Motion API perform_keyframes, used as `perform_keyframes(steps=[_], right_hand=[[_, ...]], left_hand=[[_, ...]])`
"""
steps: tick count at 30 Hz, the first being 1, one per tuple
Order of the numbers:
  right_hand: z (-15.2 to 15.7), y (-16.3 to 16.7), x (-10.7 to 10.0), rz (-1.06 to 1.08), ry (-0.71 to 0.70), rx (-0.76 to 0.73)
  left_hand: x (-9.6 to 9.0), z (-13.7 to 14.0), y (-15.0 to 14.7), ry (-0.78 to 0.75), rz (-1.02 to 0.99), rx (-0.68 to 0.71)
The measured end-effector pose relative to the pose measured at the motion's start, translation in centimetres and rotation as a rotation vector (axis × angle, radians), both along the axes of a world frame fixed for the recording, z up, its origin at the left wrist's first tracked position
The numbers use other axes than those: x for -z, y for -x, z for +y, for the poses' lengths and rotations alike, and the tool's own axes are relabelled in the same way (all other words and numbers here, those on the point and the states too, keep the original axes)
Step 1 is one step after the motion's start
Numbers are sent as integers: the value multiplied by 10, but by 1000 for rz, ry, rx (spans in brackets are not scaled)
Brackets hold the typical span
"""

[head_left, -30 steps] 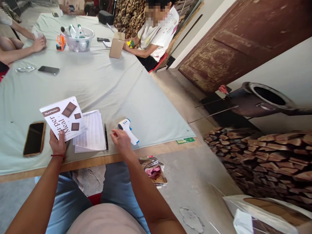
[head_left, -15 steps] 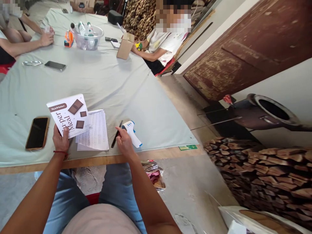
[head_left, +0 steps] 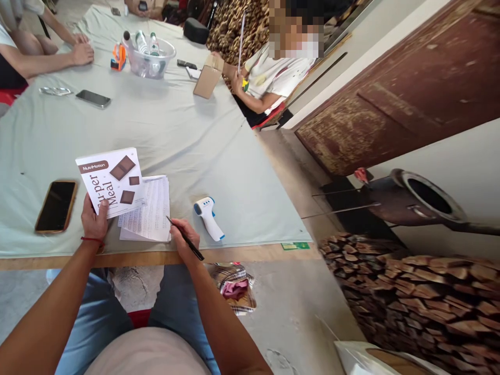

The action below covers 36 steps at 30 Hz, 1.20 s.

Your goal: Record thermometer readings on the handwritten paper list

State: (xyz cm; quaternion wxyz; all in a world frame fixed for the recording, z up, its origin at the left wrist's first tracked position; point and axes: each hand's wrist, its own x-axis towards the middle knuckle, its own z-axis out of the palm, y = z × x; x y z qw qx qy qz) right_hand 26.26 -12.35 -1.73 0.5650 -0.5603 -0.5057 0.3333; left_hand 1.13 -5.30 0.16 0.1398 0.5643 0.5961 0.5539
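Note:
My left hand grips the lower edge of a white box with brown chocolate pictures and the word NutriMotion, its thumb on the front. The box is tilted and overlaps printed sheets of paper lying on the table. In my right hand is a black pen, its tip pointing at the right edge of the sheets. A white and blue infrared thermometer lies to the right of that hand. Left of the box rests a smartphone in a brown case.
A cloth-covered table stretches away. Farther back are a second phone, a clear basin of bottles, an orange tape dispenser and a cardboard box. A person at the right holds a tape measure. Firewood is stacked at right.
My right hand has picked up the pen from beside the thermometer and moved left to the sheets. The person at the right has raised an extended tape measure.

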Motion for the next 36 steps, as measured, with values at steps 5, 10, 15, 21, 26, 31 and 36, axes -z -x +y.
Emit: perform_keyframes(steps=[5,10,15,21,26,31,36], right_hand=[[0,6,10,24,81,92],[-2,4,7,-24,111,55],[-3,6,8,-29,83,80],[-2,8,12,-70,87,63],[-1,8,13,-134,71,49],[-2,8,11,-192,43,28],[-2,8,10,-199,39,33]], left_hand=[[0,0,0,-9,1,6],[0,-1,0,-17,-16,10],[1,0,0,-24,-17,7],[1,0,-2,-12,-10,-9],[-1,-1,-2,-7,-9,-5],[0,-1,-1,-20,-20,12],[0,0,-1,-18,-13,0]])
